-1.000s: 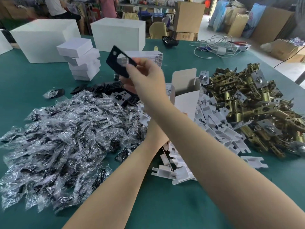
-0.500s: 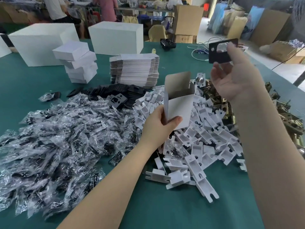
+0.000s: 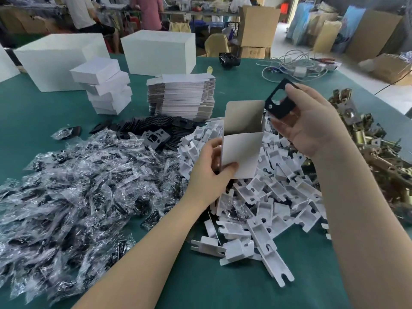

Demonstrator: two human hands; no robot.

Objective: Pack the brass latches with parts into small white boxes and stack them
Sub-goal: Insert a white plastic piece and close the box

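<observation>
My left hand (image 3: pixel 209 166) grips a small white box (image 3: pixel 243 150) upright over the table, its top flap standing open. My right hand (image 3: pixel 310 121) pinches a flat black plate (image 3: pixel 277 103) with a cut-out, just right of the box's open mouth. Brass latches (image 3: pixel 374 148) lie heaped at the right. White cardboard inserts (image 3: pixel 267 197) are piled in the middle. Clear bags of black parts (image 3: pixel 78 186) cover the left. More black plates (image 3: pixel 156 130) lie behind the bags. Closed small boxes (image 3: pixel 102 85) stand stacked at the back left.
A pile of flat unfolded boxes (image 3: pixel 181 94) stands behind the black plates. Two large white cartons (image 3: pixel 58 59) (image 3: pixel 158 52) sit at the far edge. Tangled cables (image 3: pixel 294 68) lie at the back right. People stand beyond the green table (image 3: pixel 200 286).
My right hand has carried the black plate from the far left, across and up to the right, then down beside the box's open top. My left hand has kept hold of the box.
</observation>
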